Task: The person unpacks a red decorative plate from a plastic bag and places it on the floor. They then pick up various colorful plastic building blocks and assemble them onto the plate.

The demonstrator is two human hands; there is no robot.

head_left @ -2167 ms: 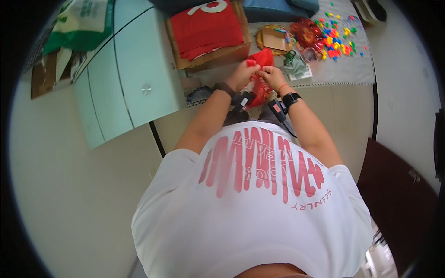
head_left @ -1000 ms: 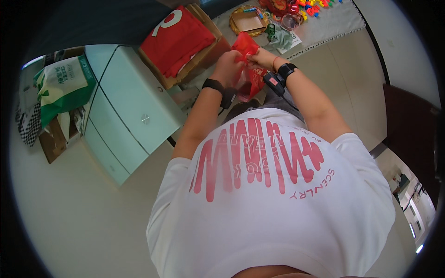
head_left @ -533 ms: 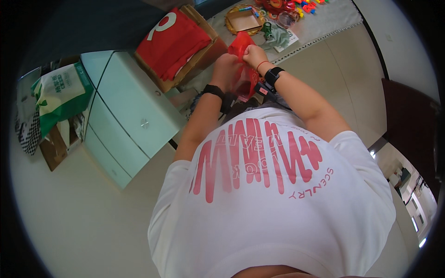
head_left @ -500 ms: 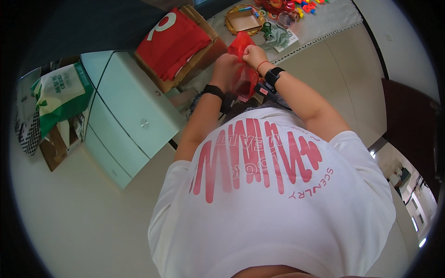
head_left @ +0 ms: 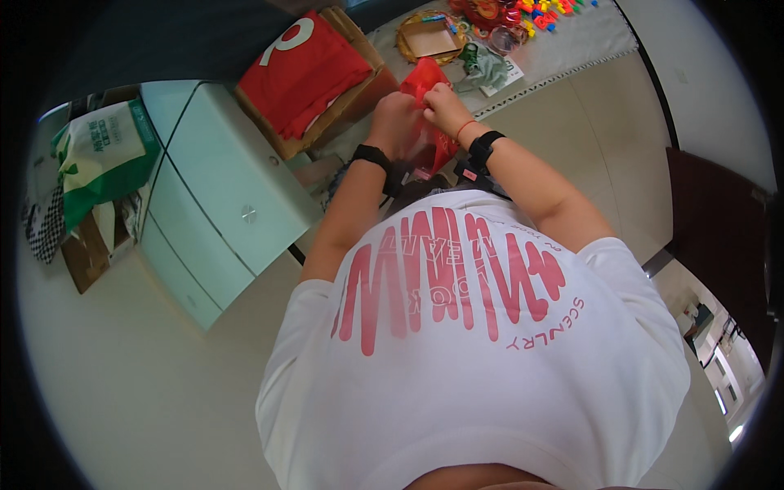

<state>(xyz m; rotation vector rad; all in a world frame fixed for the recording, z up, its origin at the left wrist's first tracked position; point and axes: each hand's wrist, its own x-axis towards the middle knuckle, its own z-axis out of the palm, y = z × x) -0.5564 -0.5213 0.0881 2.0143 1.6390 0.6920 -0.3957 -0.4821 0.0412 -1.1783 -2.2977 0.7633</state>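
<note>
A thin red plastic bag (head_left: 442, 147) hangs in front of me, held near its top by both hands. My left hand (head_left: 395, 118) is closed on its left side, a little blurred, with the fingertips hidden. Close beside it, my right hand (head_left: 446, 109) pinches the bag with bent fingers. Red film sticks up above the two hands, and the lower part drops between my wrists, looking partly see-through. What the bag holds, if anything, I cannot make out. Each wrist wears a black band.
Beyond my left hand stands a cardboard box (head_left: 370, 94) with red fabric (head_left: 308, 73). A cloth-covered table (head_left: 572, 41) carries a gold-rimmed basket (head_left: 403, 37), a grey-green pouch (head_left: 482, 69) and colourful plastic pieces (head_left: 545, 18). A pale green cabinet (head_left: 237, 188) is at left, a dark brown panel (head_left: 712, 245) at right.
Both hands keep hold of the red bag and have barely moved. My right hand has shifted slightly left and down, its fingers more bent. The whole view has tilted a little.
</note>
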